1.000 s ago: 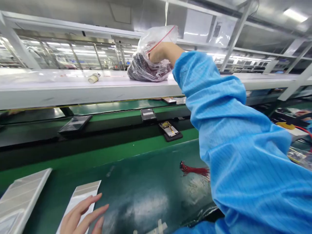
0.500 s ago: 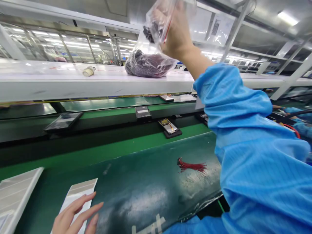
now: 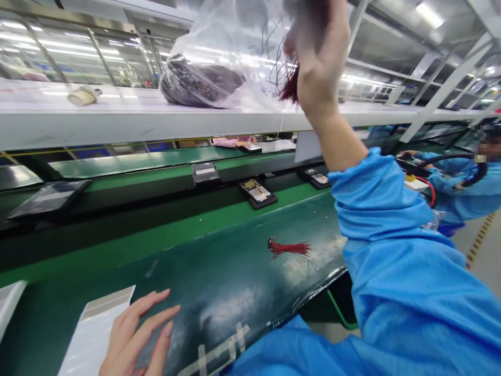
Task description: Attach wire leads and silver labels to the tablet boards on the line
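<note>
Right hand (image 3: 321,68), at one o'clock, grips dark-red wires (image 3: 290,87), thin strands looping loose; left hand (image 3: 135,334), at seven o'clock, hovers half-open, empty. Fanned, dark-tipped red bundle (image 3: 289,248) lies on the bench (image 3: 219,271) at four o'clock.

Held wires (image 3: 290,86): dark red, thin, tangled, strands sticking out; they hang from your right hand (image 3: 323,68), upper part blurred. Bag (image 3: 203,78): clear plastic, crumpled, bottom slumped around a dark mass, top raised; just left of your grip, contact with it unclear. Second bundle (image 3: 291,248): red wires, dark ends gathered at left, strands fanned right, lying flat well below your grip. Sheet (image 3: 90,324): white, grey strip at far end, flat, partly behind your open left hand (image 3: 136,339); touch unclear.
</note>
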Demonstrator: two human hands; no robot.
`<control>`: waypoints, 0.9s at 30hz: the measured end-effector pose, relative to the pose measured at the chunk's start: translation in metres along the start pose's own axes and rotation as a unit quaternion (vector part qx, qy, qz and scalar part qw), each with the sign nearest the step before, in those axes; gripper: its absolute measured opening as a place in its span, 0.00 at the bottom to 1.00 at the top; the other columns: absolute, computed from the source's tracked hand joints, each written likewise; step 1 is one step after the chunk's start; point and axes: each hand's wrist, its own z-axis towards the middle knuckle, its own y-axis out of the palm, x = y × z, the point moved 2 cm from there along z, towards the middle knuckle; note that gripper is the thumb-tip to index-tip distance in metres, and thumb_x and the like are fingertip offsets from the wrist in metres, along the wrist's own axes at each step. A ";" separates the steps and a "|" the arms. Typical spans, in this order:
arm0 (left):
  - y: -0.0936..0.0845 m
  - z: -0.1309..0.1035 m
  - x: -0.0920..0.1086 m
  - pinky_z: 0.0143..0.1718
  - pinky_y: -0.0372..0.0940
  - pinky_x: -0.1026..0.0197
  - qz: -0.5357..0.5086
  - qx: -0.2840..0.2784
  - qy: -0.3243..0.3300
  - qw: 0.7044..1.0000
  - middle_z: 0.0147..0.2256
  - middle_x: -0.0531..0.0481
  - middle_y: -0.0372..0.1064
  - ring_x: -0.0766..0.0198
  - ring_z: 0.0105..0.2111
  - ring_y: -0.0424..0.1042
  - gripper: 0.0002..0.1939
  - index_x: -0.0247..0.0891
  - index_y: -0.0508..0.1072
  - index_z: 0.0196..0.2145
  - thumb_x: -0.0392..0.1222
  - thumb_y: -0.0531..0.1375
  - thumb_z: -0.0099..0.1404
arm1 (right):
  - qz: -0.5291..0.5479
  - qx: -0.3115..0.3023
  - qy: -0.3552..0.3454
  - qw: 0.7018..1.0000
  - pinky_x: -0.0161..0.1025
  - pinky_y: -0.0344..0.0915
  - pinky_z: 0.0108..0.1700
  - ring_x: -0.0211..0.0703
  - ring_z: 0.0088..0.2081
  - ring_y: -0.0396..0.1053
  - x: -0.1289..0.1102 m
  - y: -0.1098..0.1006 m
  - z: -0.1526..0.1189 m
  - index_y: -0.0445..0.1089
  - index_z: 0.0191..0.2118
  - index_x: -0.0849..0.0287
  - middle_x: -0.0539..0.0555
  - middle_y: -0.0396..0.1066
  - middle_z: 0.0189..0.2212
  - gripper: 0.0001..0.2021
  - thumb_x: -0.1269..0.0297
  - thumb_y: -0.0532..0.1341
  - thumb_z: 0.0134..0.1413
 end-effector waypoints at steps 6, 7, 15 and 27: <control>0.014 0.011 0.035 0.60 0.65 0.48 -0.070 -0.019 -0.036 0.997 0.56 0.46 0.71 0.52 0.56 0.71 0.09 0.46 0.78 0.48 0.41 0.61 0.72 | -0.129 -0.219 -0.169 0.952 0.51 0.66 0.58 0.53 0.54 0.73 -0.099 0.005 -0.143 0.75 0.53 0.54 0.55 0.71 0.46 0.21 0.64 0.43 0.77; 0.019 0.013 0.041 0.59 0.66 0.49 -0.100 -0.029 -0.067 0.992 0.56 0.46 0.72 0.52 0.56 0.72 0.09 0.45 0.78 0.48 0.41 0.61 0.73 | -0.114 -0.304 -0.163 0.932 0.49 0.67 0.53 0.50 0.49 0.73 -0.117 0.014 -0.175 0.75 0.52 0.53 0.54 0.71 0.44 0.20 0.65 0.45 0.77; 0.074 0.004 0.033 0.27 0.72 0.62 -0.428 -0.133 -0.368 0.815 0.36 0.48 0.75 0.62 0.28 0.76 0.28 0.39 0.66 0.57 0.60 0.65 0.70 | 0.029 -0.621 0.130 0.773 0.48 0.63 0.42 0.54 0.42 0.68 -0.179 0.062 -0.385 0.72 0.48 0.61 0.62 0.74 0.42 0.13 0.71 0.50 0.70; 0.067 0.001 0.012 0.38 0.71 0.62 -0.253 -0.143 -0.245 0.925 0.43 0.47 0.74 0.63 0.38 0.75 0.12 0.39 0.74 0.45 0.46 0.66 0.68 | 0.276 -0.508 0.330 0.746 0.55 0.60 0.61 0.58 0.62 0.68 -0.184 0.061 -0.408 0.59 0.68 0.58 0.67 0.70 0.63 0.28 0.55 0.61 0.69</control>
